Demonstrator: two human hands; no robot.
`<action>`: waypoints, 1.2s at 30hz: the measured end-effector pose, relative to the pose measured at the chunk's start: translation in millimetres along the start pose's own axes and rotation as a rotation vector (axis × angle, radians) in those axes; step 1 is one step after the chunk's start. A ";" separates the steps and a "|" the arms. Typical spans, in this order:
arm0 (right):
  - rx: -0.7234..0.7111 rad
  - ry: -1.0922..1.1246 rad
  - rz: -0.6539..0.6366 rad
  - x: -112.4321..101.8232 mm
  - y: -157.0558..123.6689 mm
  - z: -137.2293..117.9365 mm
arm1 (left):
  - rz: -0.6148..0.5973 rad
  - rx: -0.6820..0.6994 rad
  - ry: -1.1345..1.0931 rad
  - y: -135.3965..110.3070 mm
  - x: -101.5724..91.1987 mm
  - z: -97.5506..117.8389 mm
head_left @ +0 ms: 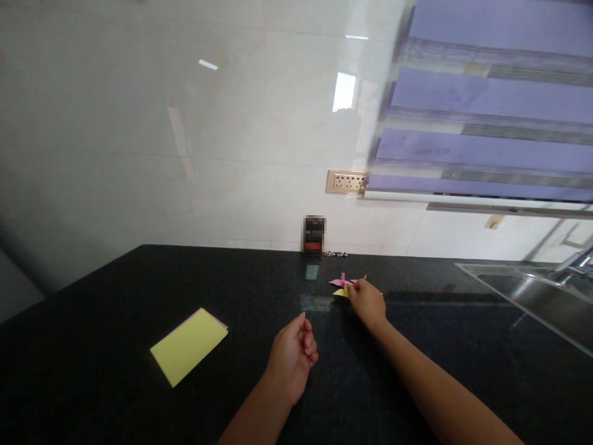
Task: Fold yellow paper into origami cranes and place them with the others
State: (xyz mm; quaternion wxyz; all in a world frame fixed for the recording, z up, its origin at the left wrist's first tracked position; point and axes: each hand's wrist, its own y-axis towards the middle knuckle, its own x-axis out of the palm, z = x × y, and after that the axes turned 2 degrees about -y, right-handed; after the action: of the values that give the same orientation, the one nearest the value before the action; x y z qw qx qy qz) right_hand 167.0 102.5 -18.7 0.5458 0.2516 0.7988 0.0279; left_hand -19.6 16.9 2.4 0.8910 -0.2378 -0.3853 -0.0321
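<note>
My right hand (368,304) reaches to the back of the dark counter, its thumb and fingers pinched on a yellow folded paper figure (341,293), most of which the hand hides. Just behind it stand pink folded paper figures (341,281), partly covered by my fingers. My left hand (293,358) is held over the counter nearer to me, its fingers curled in and nothing visible in them. To its left lies a small stack of paper sheets (189,347), yellow on top with a pink edge showing beneath.
A dark box-shaped object (314,236), blurred by pixels, stands against the tiled wall (231,204), with a small patterned item (337,254) beside it. A steel sink (532,293) with a tap is set into the black counter (115,296) at right. Above hang a socket strip (348,182) and a purple blind (482,93).
</note>
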 end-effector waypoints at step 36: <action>-0.624 0.328 -0.458 -29.9 -96.5 9.3 | -0.066 0.514 0.909 -2.4 15.2 -1.9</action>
State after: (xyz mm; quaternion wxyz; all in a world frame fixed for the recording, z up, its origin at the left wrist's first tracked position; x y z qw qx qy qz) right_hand 147.6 3.3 -27.6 0.4537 -0.1179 0.8635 0.1861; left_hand -8.2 15.8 12.9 0.9964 0.0389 0.0375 -0.0646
